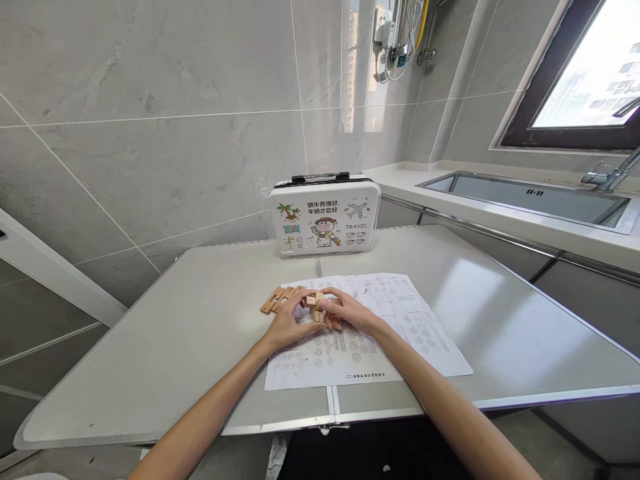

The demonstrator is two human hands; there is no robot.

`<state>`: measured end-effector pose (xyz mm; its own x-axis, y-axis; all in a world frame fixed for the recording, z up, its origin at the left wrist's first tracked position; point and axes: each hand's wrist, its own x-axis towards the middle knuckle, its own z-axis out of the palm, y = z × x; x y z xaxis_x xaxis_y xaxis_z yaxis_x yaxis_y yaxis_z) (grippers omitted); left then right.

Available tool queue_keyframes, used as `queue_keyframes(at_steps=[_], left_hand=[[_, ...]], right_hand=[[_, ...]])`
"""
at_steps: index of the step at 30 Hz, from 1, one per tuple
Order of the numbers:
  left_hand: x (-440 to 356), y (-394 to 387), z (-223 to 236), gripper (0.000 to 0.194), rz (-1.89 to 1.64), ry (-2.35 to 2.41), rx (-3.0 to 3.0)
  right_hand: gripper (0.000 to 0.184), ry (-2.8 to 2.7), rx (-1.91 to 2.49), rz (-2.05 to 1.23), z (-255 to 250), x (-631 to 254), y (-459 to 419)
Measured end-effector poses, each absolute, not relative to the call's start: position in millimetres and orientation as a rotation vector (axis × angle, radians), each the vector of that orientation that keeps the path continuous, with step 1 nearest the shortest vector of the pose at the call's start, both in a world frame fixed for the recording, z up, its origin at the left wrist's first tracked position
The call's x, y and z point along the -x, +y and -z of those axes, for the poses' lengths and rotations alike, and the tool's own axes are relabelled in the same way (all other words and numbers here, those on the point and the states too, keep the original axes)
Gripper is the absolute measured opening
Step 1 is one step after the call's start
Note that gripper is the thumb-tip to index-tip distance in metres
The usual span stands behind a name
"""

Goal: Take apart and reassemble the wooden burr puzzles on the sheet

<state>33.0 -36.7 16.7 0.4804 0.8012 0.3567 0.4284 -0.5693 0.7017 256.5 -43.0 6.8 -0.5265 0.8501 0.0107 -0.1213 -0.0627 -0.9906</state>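
Between my two hands sits a small wooden block puzzle (pixel 319 303), made of pale interlocking pieces. My left hand (pixel 289 325) grips it from the left, thumb low and fingers behind. From the right, my right hand (pixel 347 311) pinches it, with its thumb on the near face and some fingers curled underneath. Just beyond my left hand lie several flat brown wooden pieces with cut-outs (pixel 273 300), partly covered by that hand. Under both hands a printed instruction sheet (pixel 425 347) is spread out, covered in small line drawings.
The sheet lies on a pale folding table (pixel 150 347) with a metal seam down its middle. At its back edge stands a white cartoon-printed case (pixel 300 227) with a black handle. A counter with a sink (pixel 525 193) runs along the right, below a window. Grey tiled wall rises behind.
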Motion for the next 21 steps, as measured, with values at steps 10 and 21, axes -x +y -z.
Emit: queue_keyframes(at_steps=[10, 21], left_hand=[[-34.9, -38.5, -17.0, 0.067, -1.002, 1.008, -2.118], [-34.4, -38.4, -19.6, 0.068, -1.021, 1.014, -2.097]], right_hand=[[0.062, -1.411, 0.817, -1.666, -14.8, -253.6, -46.0], [0.061, -1.419, 0.835, -1.642, -13.3, -253.2, -44.7]])
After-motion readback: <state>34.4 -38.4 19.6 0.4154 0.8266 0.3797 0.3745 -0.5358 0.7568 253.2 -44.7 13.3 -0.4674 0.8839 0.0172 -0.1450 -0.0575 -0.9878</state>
